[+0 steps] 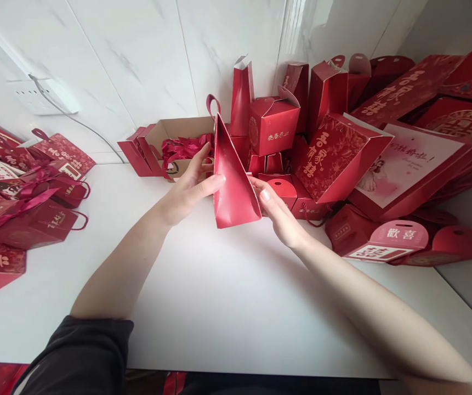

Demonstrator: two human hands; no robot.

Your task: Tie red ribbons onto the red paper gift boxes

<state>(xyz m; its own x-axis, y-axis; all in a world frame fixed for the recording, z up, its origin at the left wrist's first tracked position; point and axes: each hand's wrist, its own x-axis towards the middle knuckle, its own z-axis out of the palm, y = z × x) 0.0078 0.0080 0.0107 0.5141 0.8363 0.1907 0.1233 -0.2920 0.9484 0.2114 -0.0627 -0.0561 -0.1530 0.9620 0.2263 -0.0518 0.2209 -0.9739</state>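
Observation:
A red paper gift box with a ribbon loop at its peak is held above the white table, its plain triangular side toward me. My left hand grips it from the left, thumb on the near face and fingers behind. My right hand closes on its lower right edge, thumb in front and the other fingers partly hidden. Just behind the box stands a cardboard carton with dark red ribbons inside.
Red gift boxes, some tied with ribbon, cover the table at left. More red boxes and bags are piled at right against the tiled wall. A cable runs from a wall socket behind the table.

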